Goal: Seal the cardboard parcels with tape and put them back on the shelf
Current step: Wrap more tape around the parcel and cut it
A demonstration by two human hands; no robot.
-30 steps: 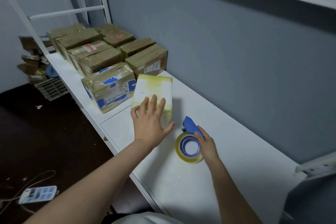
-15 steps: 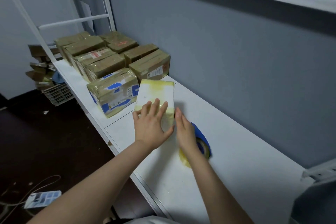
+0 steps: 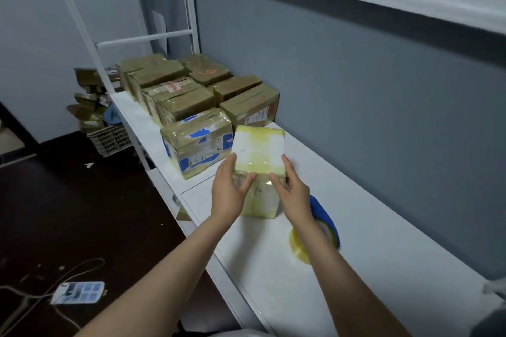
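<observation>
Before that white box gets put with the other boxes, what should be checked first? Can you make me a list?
1. Both hands on the box: the left hand and the right hand grip its two near corners. Ok.
2. Top and front taped: yellowish tape shows on both faces. Ok.
3. Back and underside taped: hidden. Cannot tell.
4. Tape roll put down: it lies on the shelf behind the right wrist. Ok.
5. Room by the parcels: bare shelf shows between the box and the wall. Ok.
6. Box lifted off the shelf: cannot tell.
</observation>
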